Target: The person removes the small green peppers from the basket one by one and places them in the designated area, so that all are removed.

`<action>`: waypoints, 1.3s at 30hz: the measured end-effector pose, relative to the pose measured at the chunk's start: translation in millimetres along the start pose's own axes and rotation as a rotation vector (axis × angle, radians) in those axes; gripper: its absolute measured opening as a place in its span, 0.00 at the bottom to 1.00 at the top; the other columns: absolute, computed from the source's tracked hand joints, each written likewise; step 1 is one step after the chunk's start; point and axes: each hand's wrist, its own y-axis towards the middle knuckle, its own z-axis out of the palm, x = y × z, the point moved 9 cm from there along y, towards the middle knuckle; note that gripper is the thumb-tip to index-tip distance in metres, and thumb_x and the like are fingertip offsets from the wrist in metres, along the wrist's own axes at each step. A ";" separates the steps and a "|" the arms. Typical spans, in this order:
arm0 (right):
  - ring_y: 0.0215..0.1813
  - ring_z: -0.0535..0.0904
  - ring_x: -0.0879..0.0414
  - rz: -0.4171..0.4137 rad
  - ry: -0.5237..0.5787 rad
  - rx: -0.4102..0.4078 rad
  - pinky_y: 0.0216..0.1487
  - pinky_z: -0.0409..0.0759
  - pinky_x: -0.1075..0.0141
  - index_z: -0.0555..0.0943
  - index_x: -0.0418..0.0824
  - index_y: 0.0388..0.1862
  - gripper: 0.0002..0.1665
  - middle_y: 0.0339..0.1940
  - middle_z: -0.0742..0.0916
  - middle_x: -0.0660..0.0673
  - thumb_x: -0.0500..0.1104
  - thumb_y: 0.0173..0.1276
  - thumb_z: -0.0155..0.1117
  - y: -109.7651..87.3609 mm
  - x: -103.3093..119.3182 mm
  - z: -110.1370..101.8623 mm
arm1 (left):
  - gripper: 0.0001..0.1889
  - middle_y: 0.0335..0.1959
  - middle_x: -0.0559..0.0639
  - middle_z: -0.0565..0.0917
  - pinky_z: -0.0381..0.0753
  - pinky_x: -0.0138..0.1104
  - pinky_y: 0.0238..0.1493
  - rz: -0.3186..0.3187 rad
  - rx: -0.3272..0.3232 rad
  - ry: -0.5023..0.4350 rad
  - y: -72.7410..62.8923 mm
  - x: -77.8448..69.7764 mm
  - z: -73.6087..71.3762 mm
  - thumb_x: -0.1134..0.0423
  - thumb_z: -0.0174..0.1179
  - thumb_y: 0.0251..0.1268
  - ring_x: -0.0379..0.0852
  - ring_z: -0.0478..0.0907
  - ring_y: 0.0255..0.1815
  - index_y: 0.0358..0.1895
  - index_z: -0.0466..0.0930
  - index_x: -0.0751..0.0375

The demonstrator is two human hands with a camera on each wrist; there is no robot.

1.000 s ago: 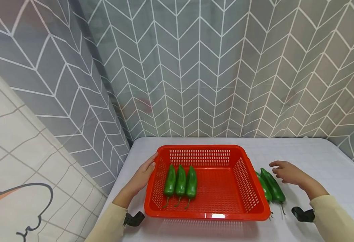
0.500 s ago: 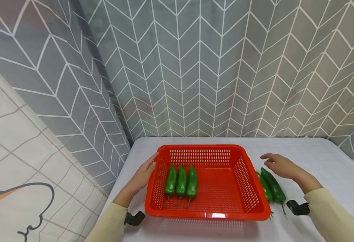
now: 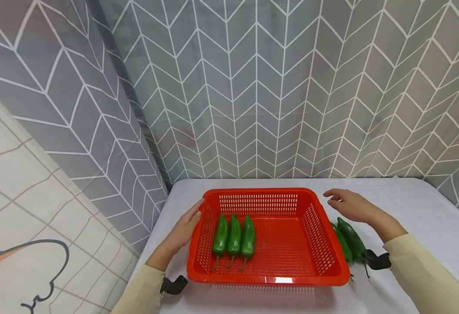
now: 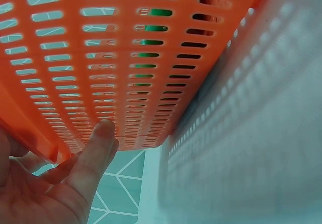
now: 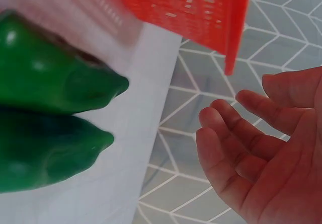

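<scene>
My left hand (image 3: pixel 184 229) rests along the left side of a red plastic basket (image 3: pixel 268 279), its fingers extended. In the left wrist view a fingertip (image 4: pixel 104 128) touches the slotted outer wall below the rim. Three green peppers (image 3: pixel 233 237) lie side by side in the basket's left half, stems toward me. My right hand (image 3: pixel 349 205) hovers empty just right of the basket's far right corner, fingers loosely bent. Beneath and nearer to me, two more green peppers (image 5: pixel 55 153) lie on the table outside the basket's right wall, the inner one partly hidden by the rim.
The basket stands on a table with a white cloth (image 3: pixel 422 205). A grey curtain with white zigzag lines (image 3: pixel 261 96) hangs behind the table and along the left. Black wrist devices (image 3: pixel 376 260) sit at both sleeves.
My right hand has moved left and slightly away from me, from above the loose peppers toward the basket's far right corner. My left hand, the basket and the peppers stay put.
</scene>
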 end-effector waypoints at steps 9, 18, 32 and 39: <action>0.50 0.82 0.32 -0.034 0.039 -0.015 0.48 0.84 0.37 0.75 0.25 0.63 0.23 0.50 0.84 0.27 0.39 0.76 0.55 6.4 24.5 -0.8 | 0.28 0.79 0.60 0.61 0.67 0.49 0.70 -0.008 -0.004 0.010 0.2 2.3 0.0 0.60 0.41 0.85 0.60 0.64 0.75 0.82 0.52 0.58; 0.47 0.84 0.37 -0.084 0.079 -0.021 0.45 0.86 0.44 0.75 0.25 0.62 0.22 0.48 0.85 0.30 0.38 0.76 0.54 16.3 43.6 1.5 | 0.27 0.78 0.60 0.63 0.69 0.48 0.68 -0.010 -0.018 0.022 -0.7 2.7 -2.1 0.61 0.41 0.85 0.60 0.67 0.73 0.82 0.53 0.57; 0.48 0.84 0.39 -0.127 0.085 0.000 0.48 0.85 0.44 0.75 0.25 0.63 0.23 0.50 0.85 0.30 0.39 0.77 0.55 21.4 68.4 4.0 | 0.27 0.78 0.58 0.62 0.69 0.48 0.68 -0.023 -0.013 0.015 -0.2 3.6 -1.1 0.61 0.42 0.85 0.59 0.65 0.75 0.82 0.54 0.56; 0.51 0.83 0.39 -0.170 0.065 0.006 0.54 0.81 0.41 0.76 0.27 0.63 0.22 0.52 0.85 0.31 0.40 0.77 0.54 29.6 85.6 7.1 | 0.27 0.78 0.58 0.63 0.70 0.48 0.68 -0.016 -0.021 0.014 -0.1 3.1 -1.5 0.62 0.42 0.85 0.58 0.66 0.74 0.82 0.54 0.56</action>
